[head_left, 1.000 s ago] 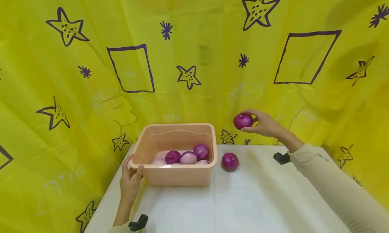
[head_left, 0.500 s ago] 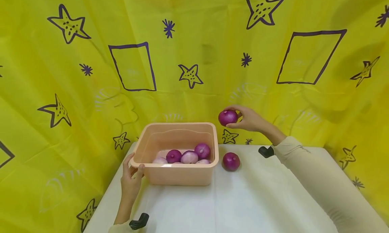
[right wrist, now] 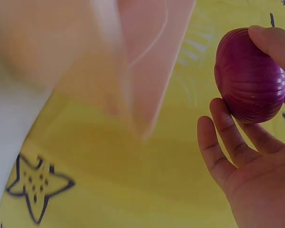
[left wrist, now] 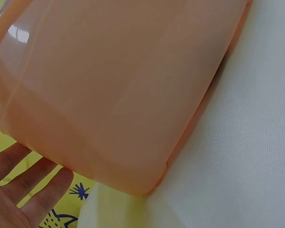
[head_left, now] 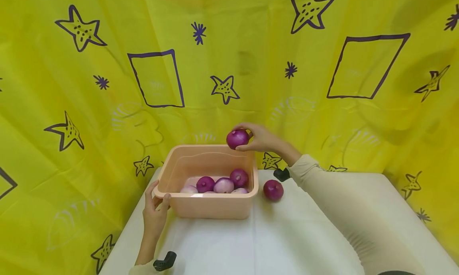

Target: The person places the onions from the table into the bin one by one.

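Observation:
A red onion is up over the right back part of a peach plastic bin. My right hand pinches it between thumb and fingers; the right wrist view shows the same onion from the side. Inside the bin lie several onions, among them a dark purple one and a paler one; the front wall partly hides some. My left hand grips the bin's front left corner, thumb on the front and fingers along the left side.
Another red onion sits on the white tabletop, just right of the bin. A yellow curtain printed with stars hangs behind and along both sides of the table.
My right hand has carried the onion leftward, from right of the bin to over its right back part. My left hand keeps its place on the bin.

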`<state>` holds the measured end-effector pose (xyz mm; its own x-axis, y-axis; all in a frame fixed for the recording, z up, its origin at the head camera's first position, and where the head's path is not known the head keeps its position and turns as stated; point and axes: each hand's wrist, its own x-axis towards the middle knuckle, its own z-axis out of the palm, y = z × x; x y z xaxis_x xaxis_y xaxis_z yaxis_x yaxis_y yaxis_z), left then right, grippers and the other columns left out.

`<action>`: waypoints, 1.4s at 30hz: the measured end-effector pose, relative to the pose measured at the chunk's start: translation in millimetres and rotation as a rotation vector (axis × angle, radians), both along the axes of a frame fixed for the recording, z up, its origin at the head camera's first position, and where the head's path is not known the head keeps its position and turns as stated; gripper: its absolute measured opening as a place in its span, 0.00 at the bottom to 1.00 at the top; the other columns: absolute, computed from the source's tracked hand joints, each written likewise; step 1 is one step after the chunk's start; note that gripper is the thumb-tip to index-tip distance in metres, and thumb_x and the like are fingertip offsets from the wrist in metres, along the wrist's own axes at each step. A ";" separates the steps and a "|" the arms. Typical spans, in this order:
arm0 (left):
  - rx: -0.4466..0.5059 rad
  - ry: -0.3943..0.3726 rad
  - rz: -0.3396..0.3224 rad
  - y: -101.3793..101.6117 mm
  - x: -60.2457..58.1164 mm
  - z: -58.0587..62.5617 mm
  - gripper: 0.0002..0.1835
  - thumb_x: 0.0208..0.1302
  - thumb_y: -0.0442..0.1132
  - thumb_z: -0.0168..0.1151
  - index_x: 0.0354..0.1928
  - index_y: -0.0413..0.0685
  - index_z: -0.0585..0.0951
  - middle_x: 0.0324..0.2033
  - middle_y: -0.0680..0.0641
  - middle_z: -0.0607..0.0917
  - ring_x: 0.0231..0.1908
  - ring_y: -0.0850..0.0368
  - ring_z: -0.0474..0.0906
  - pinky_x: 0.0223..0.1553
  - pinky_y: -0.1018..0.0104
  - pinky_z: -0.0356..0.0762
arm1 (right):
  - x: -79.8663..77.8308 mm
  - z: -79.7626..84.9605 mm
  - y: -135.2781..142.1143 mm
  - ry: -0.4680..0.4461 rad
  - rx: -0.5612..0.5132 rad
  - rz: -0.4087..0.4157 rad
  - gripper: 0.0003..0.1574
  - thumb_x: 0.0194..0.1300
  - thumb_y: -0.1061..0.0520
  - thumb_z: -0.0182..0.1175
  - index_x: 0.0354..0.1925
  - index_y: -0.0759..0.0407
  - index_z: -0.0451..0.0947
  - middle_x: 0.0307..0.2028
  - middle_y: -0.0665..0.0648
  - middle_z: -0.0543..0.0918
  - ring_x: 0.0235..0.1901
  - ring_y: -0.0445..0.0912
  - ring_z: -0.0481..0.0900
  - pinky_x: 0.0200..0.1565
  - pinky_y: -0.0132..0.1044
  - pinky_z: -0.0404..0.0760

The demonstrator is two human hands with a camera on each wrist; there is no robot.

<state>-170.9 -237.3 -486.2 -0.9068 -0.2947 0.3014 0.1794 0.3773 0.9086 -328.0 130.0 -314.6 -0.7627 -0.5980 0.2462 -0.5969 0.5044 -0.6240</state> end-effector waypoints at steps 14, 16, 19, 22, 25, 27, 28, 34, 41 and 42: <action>0.012 -0.006 -0.007 2.0 2.3 1.0 0.34 0.76 0.49 0.59 0.78 0.63 0.58 0.75 0.44 0.67 0.60 0.46 0.76 0.46 0.80 0.78 | -5.7 -13.4 -59.4 0.008 -0.033 0.117 0.35 0.56 0.54 0.78 0.60 0.54 0.78 0.55 0.55 0.82 0.50 0.50 0.82 0.52 0.39 0.84; 0.010 -0.009 -0.008 2.3 2.3 1.1 0.34 0.76 0.49 0.59 0.78 0.63 0.57 0.75 0.45 0.67 0.60 0.47 0.76 0.47 0.80 0.78 | -4.7 -14.3 -63.9 0.004 -0.031 0.125 0.34 0.56 0.54 0.78 0.60 0.53 0.78 0.55 0.55 0.83 0.50 0.49 0.81 0.53 0.39 0.84; 0.012 -0.010 -0.010 2.3 1.8 0.9 0.34 0.76 0.49 0.59 0.78 0.63 0.57 0.75 0.45 0.67 0.60 0.49 0.76 0.47 0.80 0.78 | -3.8 -16.0 -69.3 -0.004 -0.028 0.133 0.35 0.56 0.54 0.78 0.60 0.52 0.78 0.54 0.54 0.83 0.49 0.48 0.82 0.51 0.37 0.84; 0.011 -0.014 -0.007 2.4 1.6 1.4 0.34 0.76 0.50 0.59 0.78 0.64 0.57 0.74 0.46 0.68 0.59 0.52 0.76 0.47 0.79 0.78 | -3.0 -17.1 -73.2 -0.021 -0.022 0.137 0.36 0.57 0.54 0.78 0.61 0.52 0.77 0.55 0.55 0.82 0.49 0.48 0.82 0.51 0.36 0.84; 0.012 -0.016 -0.005 2.3 1.6 1.9 0.34 0.76 0.50 0.59 0.77 0.65 0.58 0.74 0.47 0.68 0.57 0.57 0.76 0.47 0.78 0.79 | -2.4 -18.0 -75.1 -0.066 -0.015 0.144 0.40 0.58 0.55 0.77 0.66 0.53 0.74 0.60 0.60 0.80 0.51 0.52 0.82 0.52 0.40 0.85; 0.014 -0.015 -0.006 2.1 1.8 2.1 0.34 0.76 0.49 0.59 0.77 0.65 0.58 0.74 0.47 0.69 0.56 0.61 0.76 0.48 0.78 0.79 | -2.2 -18.3 -75.3 -0.089 -0.004 0.140 0.45 0.59 0.54 0.77 0.70 0.52 0.70 0.64 0.64 0.77 0.56 0.58 0.81 0.56 0.46 0.83; 0.013 -0.015 -0.007 2.2 1.7 2.4 0.34 0.76 0.49 0.59 0.77 0.65 0.58 0.74 0.47 0.69 0.55 0.63 0.76 0.47 0.77 0.79 | -2.3 -18.5 -74.9 -0.094 -0.001 0.141 0.47 0.59 0.54 0.77 0.72 0.53 0.67 0.67 0.65 0.74 0.59 0.61 0.78 0.59 0.50 0.81; 0.003 -0.011 -0.015 1.8 1.6 2.6 0.34 0.76 0.49 0.59 0.78 0.65 0.57 0.74 0.46 0.69 0.55 0.64 0.76 0.47 0.78 0.79 | -4.1 -20.5 -71.3 -0.047 -0.010 0.158 0.54 0.60 0.56 0.76 0.77 0.53 0.60 0.75 0.62 0.65 0.72 0.64 0.63 0.69 0.61 0.67; -0.005 -0.012 -0.005 1.1 0.5 0.2 0.34 0.76 0.49 0.59 0.78 0.64 0.57 0.74 0.45 0.68 0.55 0.61 0.77 0.47 0.78 0.79 | -5.7 -24.1 -63.5 -0.019 -0.021 0.164 0.53 0.60 0.56 0.76 0.77 0.58 0.61 0.75 0.60 0.65 0.74 0.63 0.61 0.71 0.60 0.65; -0.006 -0.012 -0.004 1.0 0.6 0.1 0.34 0.76 0.49 0.59 0.78 0.64 0.57 0.74 0.44 0.68 0.56 0.60 0.77 0.46 0.78 0.79 | -5.5 -24.2 -61.7 -0.018 -0.020 0.160 0.53 0.60 0.55 0.76 0.77 0.57 0.61 0.75 0.59 0.65 0.74 0.63 0.61 0.71 0.60 0.66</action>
<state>-170.3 -236.2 -486.1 -0.9115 -0.2896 0.2921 0.1696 0.3822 0.9084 -333.5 68.3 -338.8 -0.6625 -0.7074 0.2464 -0.6574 0.3913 -0.6440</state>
